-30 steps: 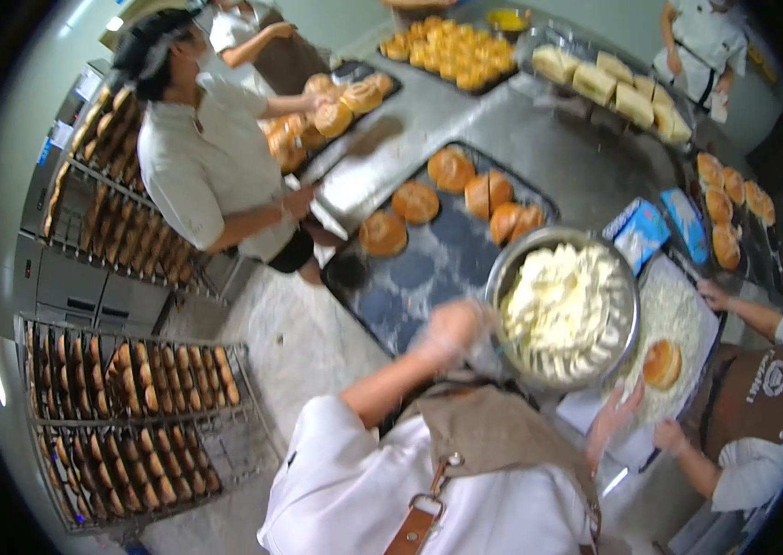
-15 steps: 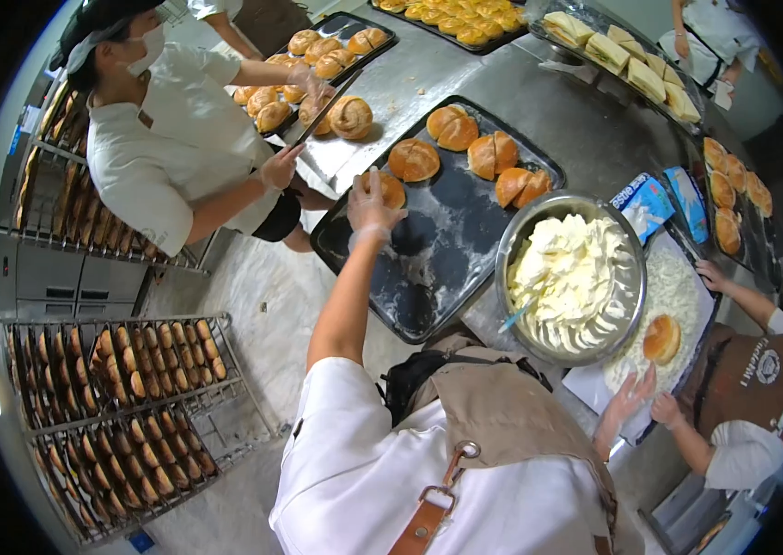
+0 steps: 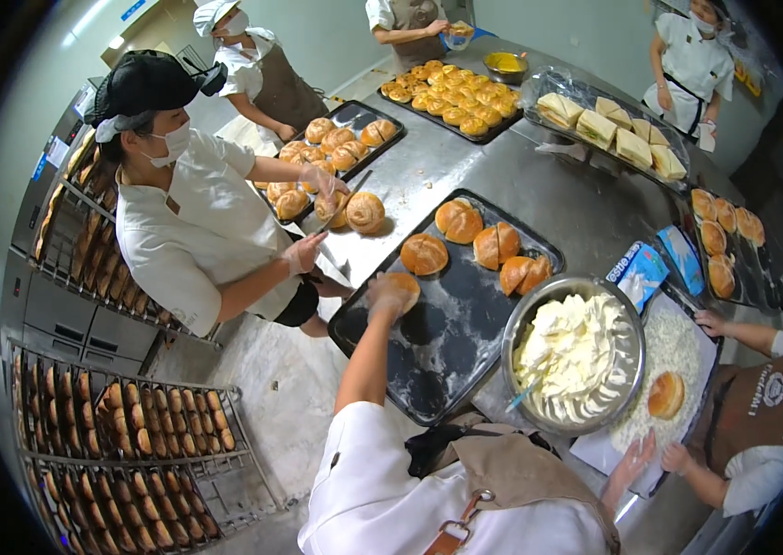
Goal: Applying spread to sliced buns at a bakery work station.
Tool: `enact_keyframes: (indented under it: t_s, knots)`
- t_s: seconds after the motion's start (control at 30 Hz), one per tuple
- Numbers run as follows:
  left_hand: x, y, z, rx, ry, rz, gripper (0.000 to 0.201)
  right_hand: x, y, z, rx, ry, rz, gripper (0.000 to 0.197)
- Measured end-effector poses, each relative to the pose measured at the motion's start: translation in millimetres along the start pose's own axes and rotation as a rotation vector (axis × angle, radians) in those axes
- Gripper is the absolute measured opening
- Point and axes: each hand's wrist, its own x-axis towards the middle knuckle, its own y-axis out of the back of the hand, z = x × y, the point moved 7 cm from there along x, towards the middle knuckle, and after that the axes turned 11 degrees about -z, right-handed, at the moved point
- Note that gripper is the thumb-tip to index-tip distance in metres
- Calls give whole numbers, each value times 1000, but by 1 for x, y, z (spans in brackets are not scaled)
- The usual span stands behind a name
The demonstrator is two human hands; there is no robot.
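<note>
My gloved left hand (image 3: 386, 298) closes round a round bun (image 3: 403, 285) at the left edge of a black baking tray (image 3: 428, 356). Farther along this tray lie another round bun (image 3: 424, 253) and several cut buns (image 3: 497, 244). My gloved right hand (image 3: 633, 460) has its fingers stretched out beside a tray of white powder or flakes (image 3: 658, 344). On that white layer sits a golden bun (image 3: 666, 395), apart from my fingers. Between my hands stands a steel bowl (image 3: 627, 393) of pale cream (image 3: 562, 338); a blue-tipped tool (image 3: 518, 400) leans in it.
A co-worker at left holds a long knife (image 3: 341, 205) beside another bun tray (image 3: 390, 139). Another co-worker's hand (image 3: 680, 459) is close to my right hand. Blue packs (image 3: 641, 275), a sandwich tray (image 3: 678, 172) and bun racks (image 3: 137, 453) surround me.
My view has tilted up, showing more of the far room, so the table appears lower. My left hand stays at the same bun, its fingers now more wrapped round it.
</note>
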Motion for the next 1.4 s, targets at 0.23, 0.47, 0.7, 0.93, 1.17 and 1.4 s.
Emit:
enact_keyframes:
  t_s: [0.23,0.47,0.7,0.93,1.17,1.4]
  knots:
    - [-143,-28,48,-1311,-350,-249,86,25,-81,-169,153,90,-369,45]
    - [-325,0,181,-682,-882,30,114,5,-155,-303,769,246,-931,78]
    - [-393,12,231,-598,-1060,-34,109,23,-96,-308,1069,57,-644,75]
    - [-400,-28,273,-1200,-1014,-732,82,50,-43,-269,802,152,-444,66]
    - [-402,-66,281,-1241,-736,-1045,71,60,-51,-224,1293,-60,-519,65]
    - [-399,-74,294,-979,-810,-1008,66,53,-68,-217,1804,-440,-823,75]
